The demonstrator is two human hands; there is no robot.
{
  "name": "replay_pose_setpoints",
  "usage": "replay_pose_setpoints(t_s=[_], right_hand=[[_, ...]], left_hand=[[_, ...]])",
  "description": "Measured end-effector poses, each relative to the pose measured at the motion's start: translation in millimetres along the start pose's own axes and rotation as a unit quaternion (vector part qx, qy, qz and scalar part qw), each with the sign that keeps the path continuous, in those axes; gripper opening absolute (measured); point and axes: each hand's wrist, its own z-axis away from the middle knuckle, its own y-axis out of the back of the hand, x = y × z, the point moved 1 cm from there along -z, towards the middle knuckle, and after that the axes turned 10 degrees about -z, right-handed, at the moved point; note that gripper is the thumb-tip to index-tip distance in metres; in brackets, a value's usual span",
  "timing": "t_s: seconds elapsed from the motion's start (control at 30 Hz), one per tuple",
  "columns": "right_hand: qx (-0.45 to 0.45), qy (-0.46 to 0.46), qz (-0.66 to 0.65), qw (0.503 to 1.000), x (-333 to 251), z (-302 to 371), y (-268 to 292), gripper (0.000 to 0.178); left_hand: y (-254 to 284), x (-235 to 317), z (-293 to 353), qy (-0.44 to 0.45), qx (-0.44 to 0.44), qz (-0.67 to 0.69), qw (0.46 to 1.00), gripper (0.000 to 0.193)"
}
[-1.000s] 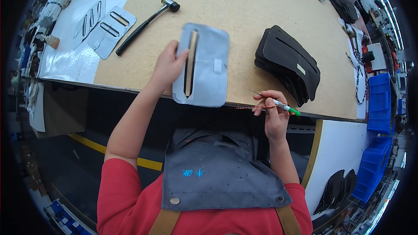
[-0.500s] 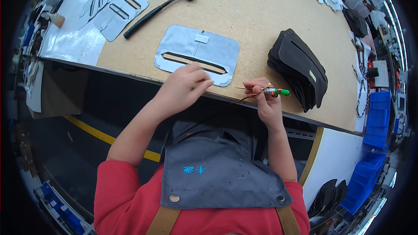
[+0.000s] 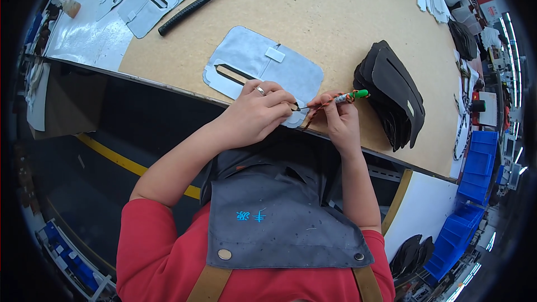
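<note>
A light grey flat panel with rounded corners, a long dark-edged slot and a small pale tab lies at the table's near edge. My left hand, a ring on one finger, rests over the slot with bent fingers closed on the panel by the slot's right end. In my right hand is a slim pen-like tool with a green end, wrapped in red-and-dark twisted cord. Its thin tip meets the panel near the slot's right end, close to my left fingertips. Fingers hide part of the slot.
Right of the panel stands a stack of black shaped pieces. A black-handled hammer lies farther back. More grey slotted panels are at the far left. Blue bins stand beyond the table's right side.
My left hand has moved right and come down onto the panel. The tool's tip has moved up to the slot's right end. The panel appears turned slightly clockwise.
</note>
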Motion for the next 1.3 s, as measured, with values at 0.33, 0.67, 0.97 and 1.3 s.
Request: replay_pose_setpoints(t_s=[0.33, 0.67, 0.97, 1.3], right_hand=[[-0.017, -0.034, 0.023, 0.999, -3.0, -3.0, -1.4, 0.018], [-0.096, 0.248, 0.36, 0.894, -10.1, 31.7, -10.0, 0.013], [-0.039, 0.322, 0.387, 0.863, -0.3, 49.0, -9.9, 0.016], [0.03, 0.242, 0.304, 0.921, -3.5, 43.0, -15.2, 0.011]], left_hand=[[-2.5, -3.7, -0.7, -0.006, -0.036, 0.017, 0.999, 0.011], [-7.6, -1.9, -0.5, 0.056, -0.012, 0.044, 0.997, 0.007], [-11.3, 1.2, -1.7, 0.082, 0.022, 0.04, 0.996, 0.005], [-10.5, 3.8, -1.3, 0.062, -0.005, 0.021, 0.998, 0.013]])
